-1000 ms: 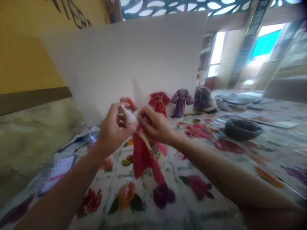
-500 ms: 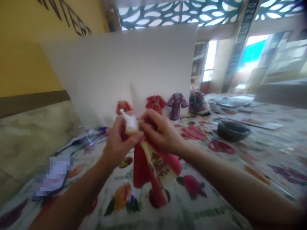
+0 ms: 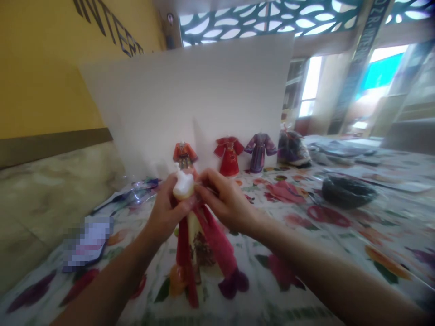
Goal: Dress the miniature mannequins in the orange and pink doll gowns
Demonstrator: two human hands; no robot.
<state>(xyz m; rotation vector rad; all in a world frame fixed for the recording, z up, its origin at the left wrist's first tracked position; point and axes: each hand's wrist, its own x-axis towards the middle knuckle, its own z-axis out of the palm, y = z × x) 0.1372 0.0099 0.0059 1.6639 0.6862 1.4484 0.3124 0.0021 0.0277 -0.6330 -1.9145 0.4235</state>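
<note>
Between my hands is a small white doll dress form (image 3: 184, 183), its narrow neck pointing up and away. My left hand (image 3: 167, 209) is closed around its left side, thumb across the front. Red, pink and cream doll clothing (image 3: 217, 240) hangs below it toward the table, with a dark patterned panel in the middle. My right hand (image 3: 226, 199) pinches at the clothing's upper edge beside the form; the fingertips are partly hidden. Behind my hands stand an orange doll robe (image 3: 185, 153), a red doll dress (image 3: 229, 156) and a purple doll robe (image 3: 260, 151).
A white board (image 3: 190, 95) stands behind the doll clothes. On the fruit-print tablecloth (image 3: 132, 290) lie pink fabric pieces (image 3: 285, 192), a red ring-shaped item (image 3: 328, 216), a dark plastic-wrapped bowl-like item (image 3: 348, 190) and a phone-like blurred object (image 3: 89, 242). A stuffed bag (image 3: 292, 149) sits at the back right.
The hanging clothing has swung left and its red strips spread apart. Both hands stay on the form, slightly lower. The whole view has shifted, so the background sits further right.
</note>
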